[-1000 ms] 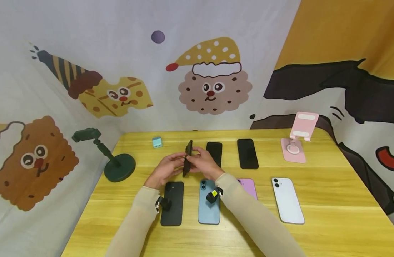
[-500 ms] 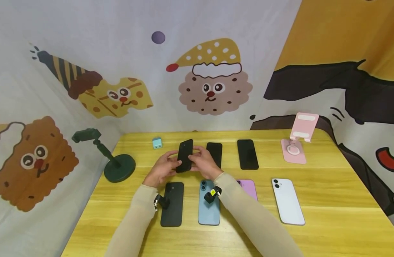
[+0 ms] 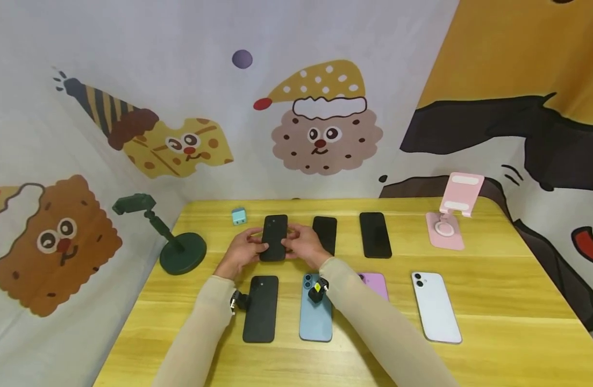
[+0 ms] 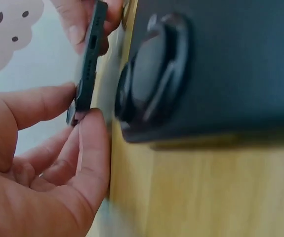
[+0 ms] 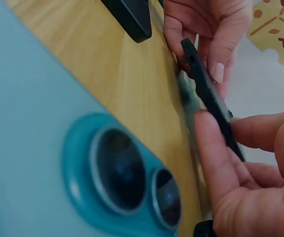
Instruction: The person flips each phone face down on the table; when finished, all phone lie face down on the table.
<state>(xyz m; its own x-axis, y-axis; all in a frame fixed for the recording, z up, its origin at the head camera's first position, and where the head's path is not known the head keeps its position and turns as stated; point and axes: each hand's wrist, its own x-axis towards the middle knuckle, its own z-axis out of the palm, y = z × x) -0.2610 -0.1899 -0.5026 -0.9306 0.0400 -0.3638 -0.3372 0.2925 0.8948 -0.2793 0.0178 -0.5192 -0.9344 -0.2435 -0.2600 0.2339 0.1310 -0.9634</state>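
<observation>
A black phone (image 3: 275,236) is held above the table between both hands, its back with the camera lenses facing up. My left hand (image 3: 240,251) pinches its left edge, thumb on top and fingers beneath. On the opposite edge my right hand (image 3: 306,246) pinches it in the same way. The left wrist view shows the phone (image 4: 90,64) edge-on, with a port in its end. Directly below the hands lie a dark grey phone (image 3: 261,312) and a light blue phone (image 3: 315,322), both back up.
Two black phones (image 3: 375,235) lie behind and right of the hands. A pink phone (image 3: 377,285), partly behind the right sleeve, and a white phone (image 3: 437,309) lie further right. A green stand (image 3: 182,253), a small blue charger (image 3: 239,216) and a pink stand (image 3: 443,231) stand around them.
The held phone has turned from nearly edge-on to broad side up and come down slightly. Both hands keep their grip. The other phones stay in place.
</observation>
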